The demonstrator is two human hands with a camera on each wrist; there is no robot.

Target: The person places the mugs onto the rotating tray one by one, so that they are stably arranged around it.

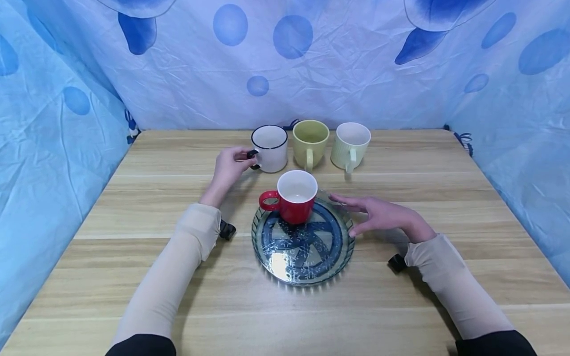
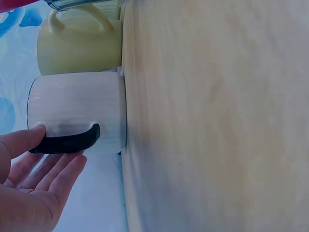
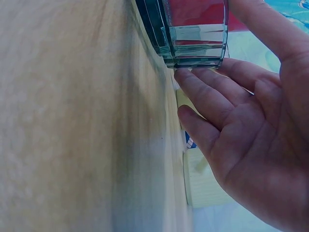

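My left hand (image 1: 231, 165) is at the white mug (image 1: 272, 151) with a dark rim, at the left end of the back row. In the left wrist view, thumb and fingers pinch its black handle (image 2: 67, 142); the mug stands on the table. A red mug (image 1: 296, 210) with a white inside, its handle to the left, stands on the far part of a round glass plate (image 1: 304, 282) with a blue pattern. At the plate's right rim lies my right hand (image 1: 385, 215), fingers fairly straight and spread. The right wrist view shows its fingertips touching the glass rim (image 3: 198, 53).
To the right of the white mug stand a yellow-green mug (image 1: 310, 143) and a pale green ribbed mug (image 1: 349, 148), handles toward me. The wooden table (image 1: 285, 326) ends at a blue patterned cloth (image 1: 285, 84) that hangs behind and at both sides.
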